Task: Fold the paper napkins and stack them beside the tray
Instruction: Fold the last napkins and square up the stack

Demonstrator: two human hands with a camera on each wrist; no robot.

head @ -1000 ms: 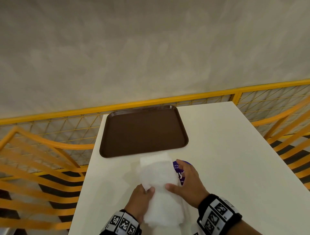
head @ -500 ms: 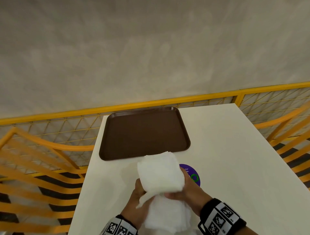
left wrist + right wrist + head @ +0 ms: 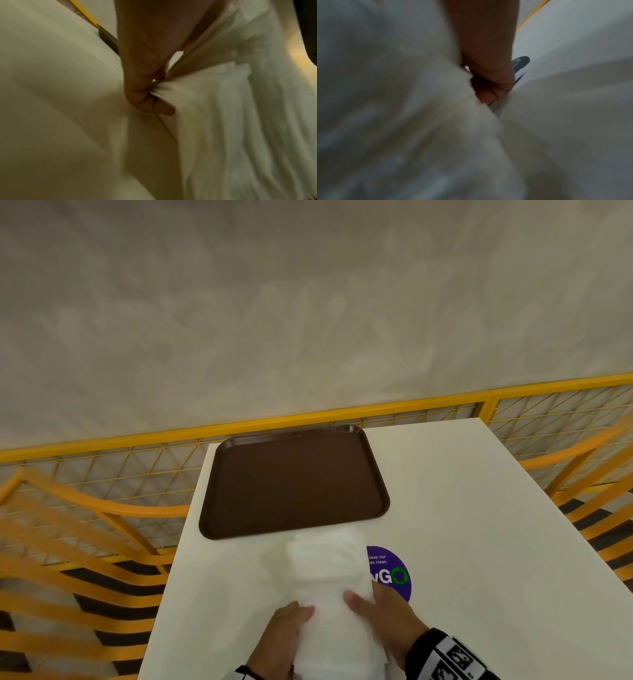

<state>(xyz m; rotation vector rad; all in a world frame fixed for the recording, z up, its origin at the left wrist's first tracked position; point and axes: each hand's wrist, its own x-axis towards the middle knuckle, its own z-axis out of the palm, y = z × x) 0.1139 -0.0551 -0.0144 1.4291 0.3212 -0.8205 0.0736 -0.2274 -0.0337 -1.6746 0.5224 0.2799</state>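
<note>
I'm getting even, soft light in the head view, with the railing [image 3: 239, 426] bending at the wide-angle edges. Both wrist views are coming through dim, smeared and out of focus around the napkins [image 3: 240, 121].

Canteen: brown tray [image 3: 291, 481], "keep clean" sticker [image 3: 390, 573], white table [image 3: 479, 525].

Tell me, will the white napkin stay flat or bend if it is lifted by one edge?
Probably it bends: the napkin creases where the left hand pinches it. It looks light, thin and layered, so loose layers may slide apart.
</note>
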